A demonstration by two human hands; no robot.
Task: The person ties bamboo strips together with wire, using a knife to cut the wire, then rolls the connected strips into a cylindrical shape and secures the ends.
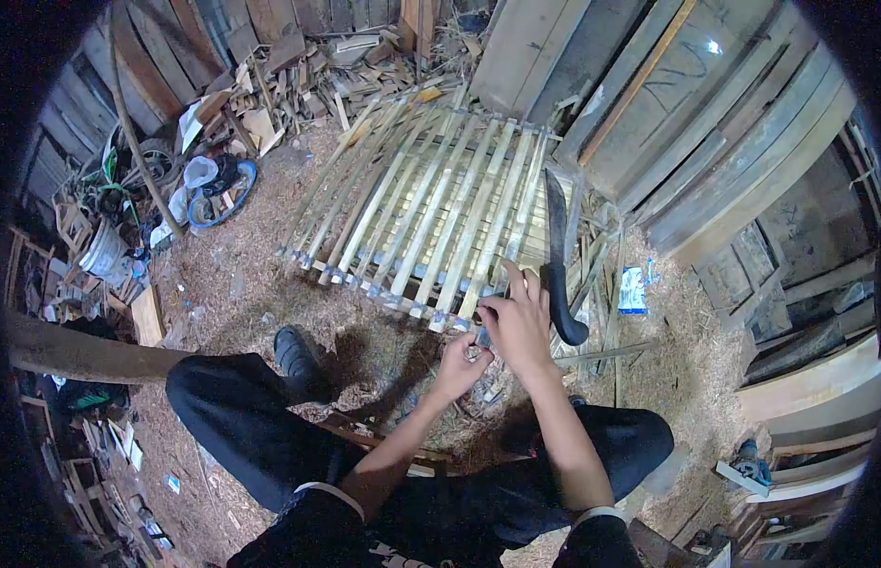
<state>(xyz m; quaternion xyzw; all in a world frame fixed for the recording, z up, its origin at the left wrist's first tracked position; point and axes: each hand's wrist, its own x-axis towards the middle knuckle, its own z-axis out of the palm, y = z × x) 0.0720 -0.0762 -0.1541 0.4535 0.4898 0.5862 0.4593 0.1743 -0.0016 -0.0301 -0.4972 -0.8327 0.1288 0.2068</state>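
A lattice of pale wooden or bamboo slats (438, 204) lies before me, with grey wrapping around many of the slats' near ends. My left hand (462, 367) is closed in a pinch just below its near right corner. Close above it, my right hand (522, 327) bends over the same corner, thumb and forefinger drawn together and the other fingers curled on the slats. Something small and greyish shows between the two hands, too small to name. Right of my right hand, a long dark blade with a black curved handle (556, 270) rests along the lattice's side.
Wood scraps (312, 80) are heaped against the back wall. A blue-rimmed basin (222, 194) and a white bucket (107, 254) stand at left. Boards (743, 161) lean at right, near a blue-and-white packet (632, 291). A wooden beam (99, 350) reaches toward my left knee.
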